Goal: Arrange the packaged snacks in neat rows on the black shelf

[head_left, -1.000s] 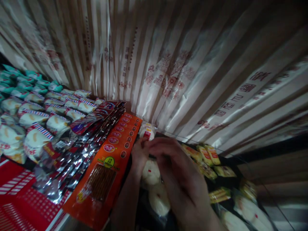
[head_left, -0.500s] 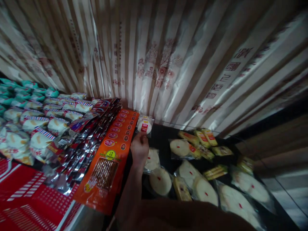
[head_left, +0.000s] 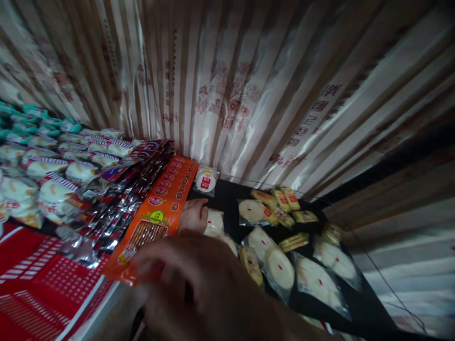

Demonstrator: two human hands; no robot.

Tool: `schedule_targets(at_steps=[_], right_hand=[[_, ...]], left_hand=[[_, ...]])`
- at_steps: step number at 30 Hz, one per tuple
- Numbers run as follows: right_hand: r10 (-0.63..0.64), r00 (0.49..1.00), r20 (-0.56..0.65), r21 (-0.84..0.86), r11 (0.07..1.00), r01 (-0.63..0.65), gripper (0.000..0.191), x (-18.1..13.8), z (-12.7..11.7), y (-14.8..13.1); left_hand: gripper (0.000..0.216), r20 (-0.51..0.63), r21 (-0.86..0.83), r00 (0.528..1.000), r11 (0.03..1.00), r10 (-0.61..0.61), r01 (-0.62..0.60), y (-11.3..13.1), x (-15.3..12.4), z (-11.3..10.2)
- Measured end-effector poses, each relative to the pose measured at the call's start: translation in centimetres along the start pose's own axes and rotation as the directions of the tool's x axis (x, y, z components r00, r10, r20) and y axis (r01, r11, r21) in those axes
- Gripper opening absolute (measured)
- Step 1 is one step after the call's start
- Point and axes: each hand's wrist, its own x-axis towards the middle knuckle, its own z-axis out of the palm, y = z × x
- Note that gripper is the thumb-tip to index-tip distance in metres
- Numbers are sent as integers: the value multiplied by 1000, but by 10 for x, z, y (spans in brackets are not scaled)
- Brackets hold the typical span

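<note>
Brown sticks (head_left: pixel 147 233) inside an orange packet (head_left: pixel 168 200), left hand (head_left: pixel 194 215) beside it, right hand (head_left: pixel 199 279) before it, grips unclear.

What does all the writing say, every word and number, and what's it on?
None is sharp enough to quote.
Orange packet: a column of oval logos and a yellow circle with print; too blurred.
Pale curtain: big and small characters; too blurred.
Small round packet: red label; too small.
White bags: red print; too blurred.
Yellow packets: orange labels; too small.

Hands (head_left: pixel 202 279) near orange packet (head_left: pixel 168 192), bagged pale discs (head_left: pixel 280 267)
</note>
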Motion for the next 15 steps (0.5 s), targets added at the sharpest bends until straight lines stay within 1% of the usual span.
schedule_targets(at_steps=[2,3,4,5,6,7,9,11,14,15], right_hand=[[69,997,-37,-59,996,-71,23,8,-26,-1],[83,994,-66,-123,988,-90,22,12,-36,6],[104,993,-56,-199,973,-113,21,15,-43,16],[164,986,-36,-269,948,-168,20,17,-47,28],[216,976,5,-321,925,-203,20,17,-48,40],[240,970,49,-355,911,-208,19,15,-46,50],[251,963,101,-399,897,-191,19,10,-37,64],[242,964,110,-451,877,-168,28,5,-27,67],[251,962,109,-538,828,-156,51,4,-16,62],[257,959,117,-554,818,-152,55,5,-14,61]], left_hand=[[32,34,-5,999,1000,24,-24,-3,-4,-3],[33,42,-2,999,1000,28,-28,-3,-5,-5],[34,48,10,999,1000,23,-23,-2,-6,-7],[35,58,31,998,999,8,-10,-1,-7,-9],[37,74,53,997,999,-11,7,1,-7,-10],[39,96,70,995,997,-33,26,3,-7,-12],[41,140,73,987,995,-78,68,7,-6,-14],[43,152,57,981,991,-125,117,8,-4,-15],[43,112,41,977,983,-184,180,8,-1,-15],[42,102,31,975,980,-199,196,8,0,-15]])
